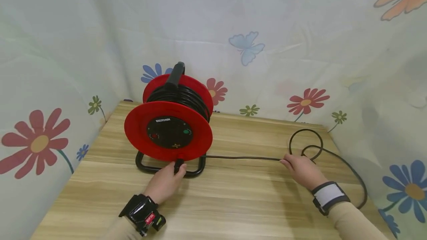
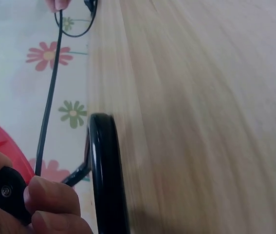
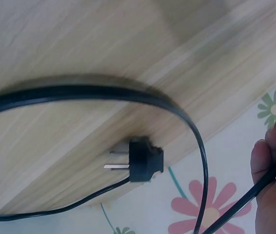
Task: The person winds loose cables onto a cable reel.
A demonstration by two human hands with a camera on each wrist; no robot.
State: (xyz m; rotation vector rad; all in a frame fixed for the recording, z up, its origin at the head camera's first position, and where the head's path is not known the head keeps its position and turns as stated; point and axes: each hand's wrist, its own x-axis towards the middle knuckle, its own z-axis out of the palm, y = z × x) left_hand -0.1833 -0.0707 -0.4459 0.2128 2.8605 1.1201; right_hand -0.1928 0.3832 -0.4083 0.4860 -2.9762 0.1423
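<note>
A red cable reel (image 1: 133,129) with a black centre panel and black cable wound on its drum stands at the left of the table. My left hand (image 1: 165,183) grips the small black crank knob (image 1: 179,164) low on the reel's front disc. From the reel a black cable (image 1: 243,157) runs taut to the right, into my right hand (image 1: 305,171), whose fingers curl round it. Beyond that hand the cable loops loosely on the table. In the right wrist view the black plug (image 3: 142,161) at its end shows, pins bare.
The reel stands on a black tubular frame (image 1: 153,169) with a carrying handle (image 1: 175,75) on top. Under everything is a wood-grain table (image 1: 233,199). A white sheet (image 1: 207,17) printed with flowers and butterflies hangs behind and at both sides.
</note>
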